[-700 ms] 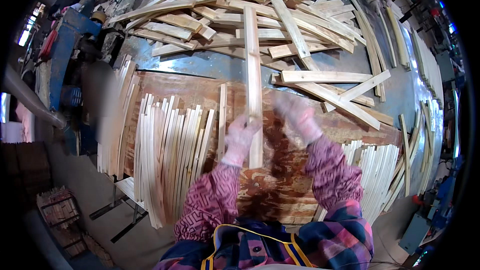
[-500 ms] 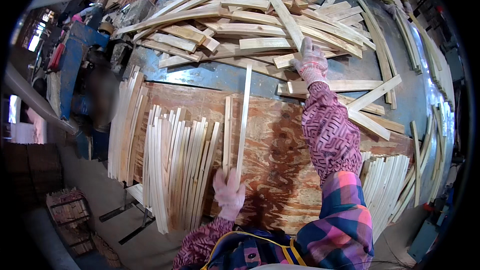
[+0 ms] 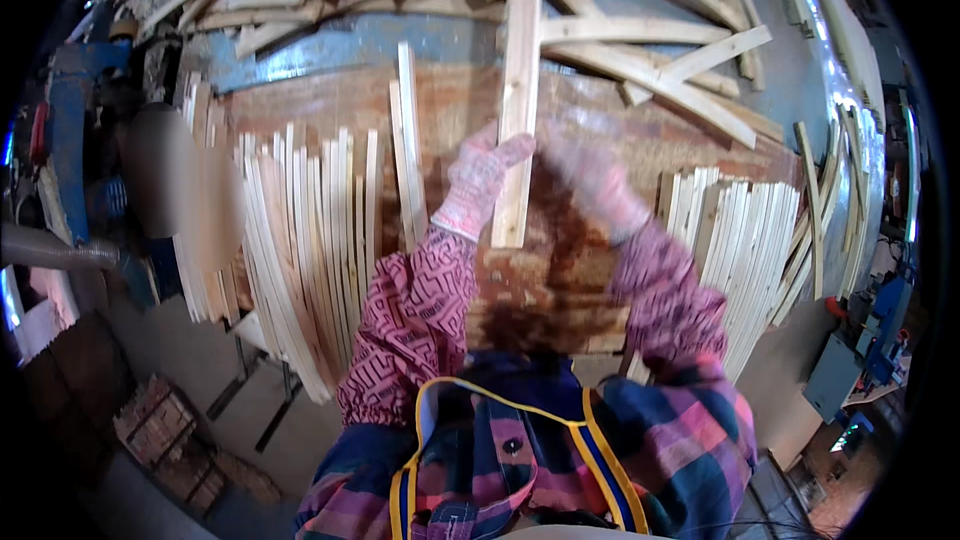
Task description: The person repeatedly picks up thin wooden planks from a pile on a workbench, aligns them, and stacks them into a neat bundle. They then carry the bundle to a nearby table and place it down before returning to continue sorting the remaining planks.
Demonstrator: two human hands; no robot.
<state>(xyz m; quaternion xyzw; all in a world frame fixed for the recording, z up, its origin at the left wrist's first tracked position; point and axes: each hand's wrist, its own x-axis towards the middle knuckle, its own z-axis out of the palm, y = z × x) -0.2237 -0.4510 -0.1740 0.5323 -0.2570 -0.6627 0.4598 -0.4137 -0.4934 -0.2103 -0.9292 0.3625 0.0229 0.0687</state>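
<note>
My left hand (image 3: pixel 475 185), in a pale knit glove, is closed round the lower part of a long wooden board (image 3: pixel 518 80). The board points away from me over the brown plywood, its far end running up across the loose pile. Just right of the board is my gloved right hand (image 3: pixel 595 185), smeared by motion, so its fingers do not show clearly. Left of my left hand, two thin wooden strips (image 3: pixel 407 130) lie side by side on the plywood top (image 3: pixel 450 100).
A row of wooden strips (image 3: pixel 315 220) stands close together at the left, another row (image 3: pixel 745 250) at the right. Beyond the plywood, a heap of loose boards (image 3: pixel 640 30) lies on a blue metal table (image 3: pixel 380 40). Blue machinery (image 3: pixel 85 130) is at the far left.
My right hand has come back from the pile toward me. My left hand has left the thin strip and now grips a board drawn nearer. The view has tilted down.
</note>
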